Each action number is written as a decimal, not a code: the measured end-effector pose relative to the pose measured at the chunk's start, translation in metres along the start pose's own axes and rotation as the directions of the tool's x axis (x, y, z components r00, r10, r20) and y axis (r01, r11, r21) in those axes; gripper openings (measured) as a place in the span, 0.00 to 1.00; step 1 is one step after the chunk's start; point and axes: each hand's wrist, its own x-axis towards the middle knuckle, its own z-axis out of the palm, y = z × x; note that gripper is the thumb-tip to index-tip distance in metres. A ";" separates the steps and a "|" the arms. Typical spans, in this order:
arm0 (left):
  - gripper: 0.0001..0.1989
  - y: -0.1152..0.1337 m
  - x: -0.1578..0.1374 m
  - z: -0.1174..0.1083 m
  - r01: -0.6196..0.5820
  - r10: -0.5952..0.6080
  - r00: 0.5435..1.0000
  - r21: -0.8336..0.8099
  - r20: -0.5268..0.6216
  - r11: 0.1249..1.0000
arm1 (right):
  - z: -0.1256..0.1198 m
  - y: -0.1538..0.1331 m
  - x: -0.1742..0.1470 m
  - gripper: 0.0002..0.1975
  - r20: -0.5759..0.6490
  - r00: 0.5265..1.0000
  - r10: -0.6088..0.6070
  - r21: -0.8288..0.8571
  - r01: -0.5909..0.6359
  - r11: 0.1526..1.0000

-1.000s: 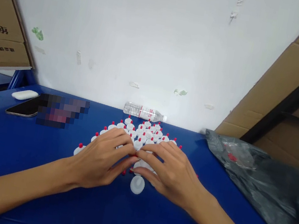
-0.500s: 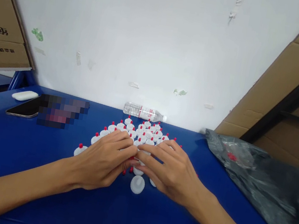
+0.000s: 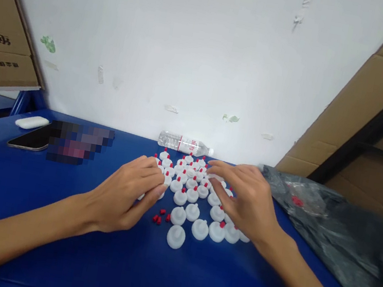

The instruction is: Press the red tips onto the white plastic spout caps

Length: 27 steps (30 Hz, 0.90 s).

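My left hand [image 3: 135, 190] is closed above the left side of a cluster of white caps [image 3: 181, 197], its thumb against the curled fingers. Whatever it may hold is hidden. My right hand [image 3: 241, 197] hovers over the right part of the cluster, its thumb and fingers apart. A white cap shows in that gap; I cannot tell whether the fingers touch it. Many caps carry red tips. Near the front, several bare ones, such as a translucent cap [image 3: 175, 237], have uncovered spouts. Several loose red tips [image 3: 159, 219] lie between the hands.
A clear bottle [image 3: 184, 143] lies along the white wall. On the left are a phone [image 3: 29, 137] and a white case [image 3: 32, 123]. A dark plastic bag [image 3: 337, 243] covers the right side of the blue table [image 3: 138, 277], with a small bag of red pieces [image 3: 300, 201] on it.
My hands were together over the middle of the cluster. Now they are apart: the left has moved slightly left, the right has moved right and opened. More caps and loose red tips show between them.
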 end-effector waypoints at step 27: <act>0.11 -0.003 -0.004 0.014 0.025 -0.047 0.949 0.074 0.311 0.997 | 0.002 0.005 0.001 0.08 0.500 0.866 0.002 0.056 -0.035 0.998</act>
